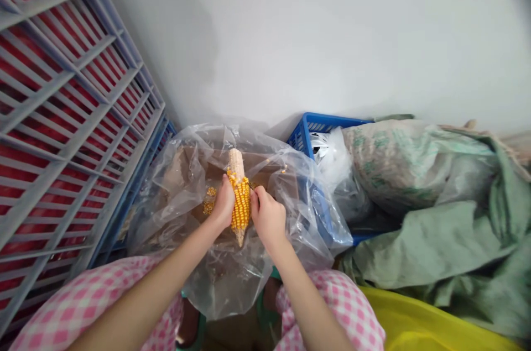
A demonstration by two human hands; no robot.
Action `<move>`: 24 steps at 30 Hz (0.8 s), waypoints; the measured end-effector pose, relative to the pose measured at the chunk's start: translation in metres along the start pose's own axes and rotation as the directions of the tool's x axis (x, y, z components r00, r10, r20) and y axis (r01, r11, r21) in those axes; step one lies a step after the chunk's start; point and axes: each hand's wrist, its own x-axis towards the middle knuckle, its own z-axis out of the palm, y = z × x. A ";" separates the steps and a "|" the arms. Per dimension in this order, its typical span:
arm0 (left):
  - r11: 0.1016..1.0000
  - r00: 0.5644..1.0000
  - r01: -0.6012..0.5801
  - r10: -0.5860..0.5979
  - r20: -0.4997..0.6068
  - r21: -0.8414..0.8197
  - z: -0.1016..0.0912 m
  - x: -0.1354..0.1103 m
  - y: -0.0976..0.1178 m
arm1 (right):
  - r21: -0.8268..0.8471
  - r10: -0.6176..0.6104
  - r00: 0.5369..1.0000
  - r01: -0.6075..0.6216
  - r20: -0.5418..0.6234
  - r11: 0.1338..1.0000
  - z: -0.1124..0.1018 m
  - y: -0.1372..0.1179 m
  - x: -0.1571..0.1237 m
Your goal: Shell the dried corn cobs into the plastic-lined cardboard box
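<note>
- Held upright in the middle of the view, a corn cob (239, 196) sits above a clear plastic bag (232, 284). Its upper end is pale and bare, its lower part is covered in yellow kernels, and its narrow tip points down.
- The left hand (223, 203) presses against the cob's left side, with the fingers closed around it.
- The right hand (267, 217) is on the cob's right side, its fingertips (255, 194) pinched together against the kernels.
- Loose kernels (209, 200) lie on brown paper (186, 171) inside the bag, just left of the cob.
- Pink gingham clothing (344, 307) covers the person's lap.
- To the left stands a grey slatted rack (62, 119); behind the bag is a blue plastic crate (315, 130).
- To the right lies a green woven sack (415, 251), with a white wall (311, 36) beyond.
</note>
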 end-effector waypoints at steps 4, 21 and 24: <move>0.995 0.991 -0.077 0.070 0.112 0.058 0.000 -0.005 0.005 | 0.141 0.045 0.999 -0.045 -0.002 0.989 -0.010 0.003 0.004; 0.986 0.980 -0.162 0.165 0.111 -0.039 0.001 -0.002 0.005 | 0.237 0.046 0.998 -0.056 0.047 0.970 -0.026 0.002 0.010; 0.995 0.990 -0.076 0.083 0.110 -0.063 0.000 0.000 0.009 | 0.320 0.082 0.996 -0.085 0.025 0.943 -0.030 0.007 0.012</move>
